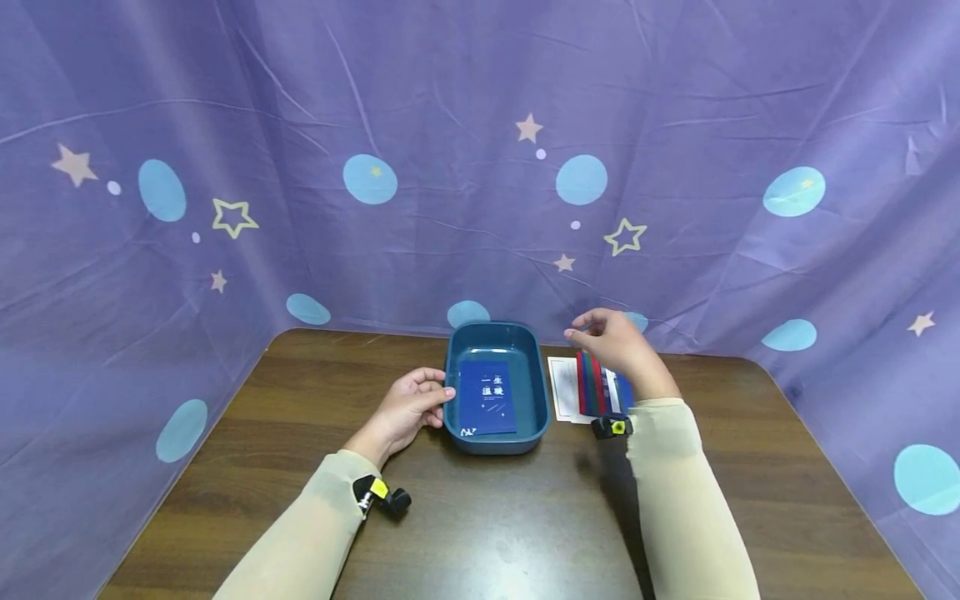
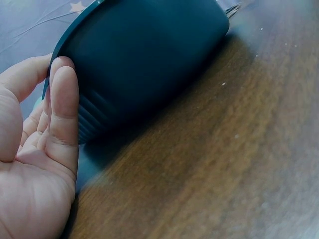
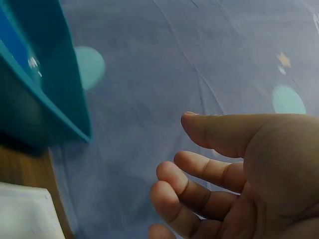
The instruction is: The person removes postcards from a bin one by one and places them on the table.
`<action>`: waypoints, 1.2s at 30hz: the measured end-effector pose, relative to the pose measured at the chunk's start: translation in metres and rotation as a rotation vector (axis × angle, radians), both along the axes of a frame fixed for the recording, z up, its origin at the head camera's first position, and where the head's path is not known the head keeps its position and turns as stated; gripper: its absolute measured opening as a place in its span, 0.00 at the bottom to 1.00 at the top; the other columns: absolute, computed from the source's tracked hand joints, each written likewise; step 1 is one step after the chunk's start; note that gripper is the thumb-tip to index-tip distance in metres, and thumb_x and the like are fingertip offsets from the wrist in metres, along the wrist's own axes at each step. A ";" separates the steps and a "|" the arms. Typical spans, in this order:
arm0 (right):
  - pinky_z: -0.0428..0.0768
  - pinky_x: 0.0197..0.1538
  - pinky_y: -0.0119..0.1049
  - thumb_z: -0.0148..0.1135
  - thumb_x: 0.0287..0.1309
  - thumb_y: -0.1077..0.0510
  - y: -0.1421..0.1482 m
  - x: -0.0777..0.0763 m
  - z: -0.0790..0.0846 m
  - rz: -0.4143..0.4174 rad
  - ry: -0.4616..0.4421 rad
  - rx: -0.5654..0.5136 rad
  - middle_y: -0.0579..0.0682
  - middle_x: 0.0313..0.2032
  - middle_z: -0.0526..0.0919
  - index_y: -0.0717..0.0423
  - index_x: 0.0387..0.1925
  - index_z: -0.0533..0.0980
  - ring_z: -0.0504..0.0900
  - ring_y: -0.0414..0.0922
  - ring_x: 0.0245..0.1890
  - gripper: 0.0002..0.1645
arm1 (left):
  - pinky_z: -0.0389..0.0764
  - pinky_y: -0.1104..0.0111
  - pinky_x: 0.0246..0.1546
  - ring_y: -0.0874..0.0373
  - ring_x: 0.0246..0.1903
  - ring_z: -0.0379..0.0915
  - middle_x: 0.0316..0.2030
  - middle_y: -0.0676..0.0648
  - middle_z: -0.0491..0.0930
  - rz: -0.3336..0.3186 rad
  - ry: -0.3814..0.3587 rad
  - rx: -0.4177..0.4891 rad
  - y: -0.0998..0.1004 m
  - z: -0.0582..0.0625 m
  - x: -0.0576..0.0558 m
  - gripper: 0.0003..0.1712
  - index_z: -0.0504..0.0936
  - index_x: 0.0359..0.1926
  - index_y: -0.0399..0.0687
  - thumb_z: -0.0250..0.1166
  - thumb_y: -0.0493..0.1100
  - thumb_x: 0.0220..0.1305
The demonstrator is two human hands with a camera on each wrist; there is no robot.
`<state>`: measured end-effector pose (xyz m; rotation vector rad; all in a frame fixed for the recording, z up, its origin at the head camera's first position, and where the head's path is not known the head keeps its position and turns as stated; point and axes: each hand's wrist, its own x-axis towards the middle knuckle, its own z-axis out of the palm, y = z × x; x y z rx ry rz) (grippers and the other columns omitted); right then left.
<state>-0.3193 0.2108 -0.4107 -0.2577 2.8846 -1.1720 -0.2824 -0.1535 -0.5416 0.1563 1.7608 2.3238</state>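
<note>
A teal plastic bin [image 1: 498, 447] stands on the table, with a dark blue card [image 1: 476, 408] printed in white characters lying inside it. My left hand [image 1: 411, 408] holds the bin's left side, thumb at the rim and fingers against the outer wall. In the left wrist view the fingers sit beside the ridges on the bin wall [image 2: 149, 55]. To the right of the bin, my right hand [image 1: 621, 346] is raised over a pile of flat pieces. Its fingers are loosely bent with nothing between them, as the right wrist view shows.
Beside the bin lies a white card [image 1: 562, 392], overlapped by red, green and blue flat pieces [image 1: 590, 387], partly hidden under my right arm. A purple curtain [image 1: 465, 250] hangs just behind the wooden table [image 1: 300, 417].
</note>
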 end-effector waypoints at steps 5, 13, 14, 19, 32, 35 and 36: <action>0.86 0.50 0.53 0.69 0.70 0.44 -0.035 0.002 -0.007 0.072 0.021 0.006 0.58 0.46 0.88 0.57 0.52 0.84 0.84 0.55 0.46 0.22 | 0.84 0.74 0.17 0.63 0.17 0.77 0.27 0.53 0.83 0.005 -0.001 -0.006 -0.001 0.001 0.001 0.22 0.72 0.59 0.34 0.70 0.29 0.68; 0.89 0.46 0.50 0.73 0.67 0.44 -0.087 -0.003 -0.012 0.141 -0.026 0.119 0.57 0.45 0.89 0.60 0.56 0.84 0.87 0.51 0.40 0.27 | 0.84 0.74 0.17 0.62 0.17 0.78 0.27 0.52 0.83 -0.009 0.000 -0.006 0.002 0.003 0.000 0.21 0.73 0.58 0.36 0.70 0.30 0.68; 0.90 0.43 0.49 0.73 0.67 0.44 -0.094 -0.006 -0.012 0.150 -0.051 0.143 0.57 0.44 0.89 0.60 0.58 0.83 0.88 0.51 0.37 0.29 | 0.84 0.74 0.17 0.62 0.17 0.78 0.27 0.52 0.84 -0.006 -0.002 -0.005 0.002 0.003 0.000 0.21 0.73 0.57 0.36 0.70 0.30 0.68; 0.91 0.30 0.42 0.72 0.68 0.43 -0.125 -0.025 -0.019 0.178 -0.174 0.289 0.57 0.35 0.89 0.64 0.65 0.77 0.91 0.53 0.30 0.36 | 0.84 0.74 0.17 0.61 0.17 0.77 0.27 0.52 0.83 0.000 -0.010 -0.011 -0.001 0.003 0.000 0.21 0.73 0.58 0.37 0.70 0.30 0.68; 0.88 0.59 0.52 0.83 0.46 0.29 -0.167 -0.031 -0.042 0.121 -0.228 0.613 0.57 0.54 0.89 0.61 0.66 0.78 0.88 0.51 0.51 0.55 | 0.84 0.74 0.16 0.63 0.17 0.77 0.27 0.53 0.82 -0.019 0.007 0.010 0.000 0.004 0.001 0.20 0.71 0.57 0.36 0.68 0.28 0.69; 0.88 0.61 0.52 0.86 0.43 0.32 -0.171 -0.027 -0.043 0.127 -0.187 0.611 0.57 0.54 0.90 0.62 0.65 0.78 0.88 0.52 0.52 0.56 | 0.84 0.75 0.16 0.63 0.17 0.77 0.27 0.53 0.82 -0.018 0.009 0.007 -0.001 0.004 0.001 0.19 0.71 0.57 0.36 0.68 0.28 0.69; 0.88 0.61 0.51 0.87 0.42 0.33 -0.172 -0.026 -0.043 0.129 -0.176 0.608 0.57 0.53 0.90 0.62 0.64 0.78 0.88 0.52 0.51 0.55 | 0.83 0.75 0.16 0.63 0.17 0.77 0.27 0.53 0.82 -0.018 0.011 0.006 -0.001 0.004 0.001 0.20 0.71 0.57 0.35 0.68 0.28 0.69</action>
